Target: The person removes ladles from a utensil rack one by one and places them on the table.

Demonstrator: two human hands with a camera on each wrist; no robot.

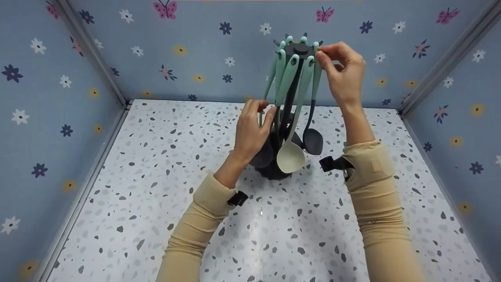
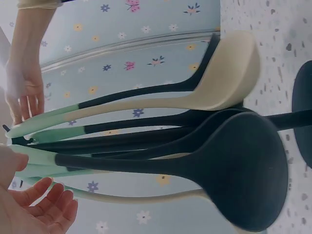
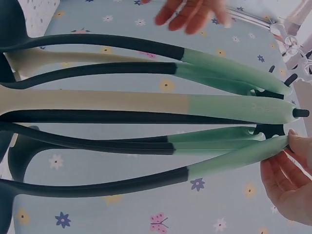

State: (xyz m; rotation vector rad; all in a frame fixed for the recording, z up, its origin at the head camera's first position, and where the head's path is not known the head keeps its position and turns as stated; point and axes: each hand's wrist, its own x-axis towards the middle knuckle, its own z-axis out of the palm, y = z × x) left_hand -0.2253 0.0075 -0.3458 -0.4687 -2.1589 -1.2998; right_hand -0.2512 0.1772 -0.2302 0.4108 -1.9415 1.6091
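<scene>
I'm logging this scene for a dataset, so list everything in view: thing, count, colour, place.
Rack: one, dark grey, upright at the middle of the table, utensils hung round its top.
Cream ladle: one, cream bowl with mint handle, hanging at the front.
Dark utensils: several, exact count unclear, dark heads with mint handles, hanging round the rack.
Table: one, white with grey speckles.
Walls: three, blue with flowers and butterflies, behind and at both sides.
Left hand: on the utensil handles low down.
Right hand: pinches a mint handle end at the rack top.
Sleeves: two, tan.
</scene>
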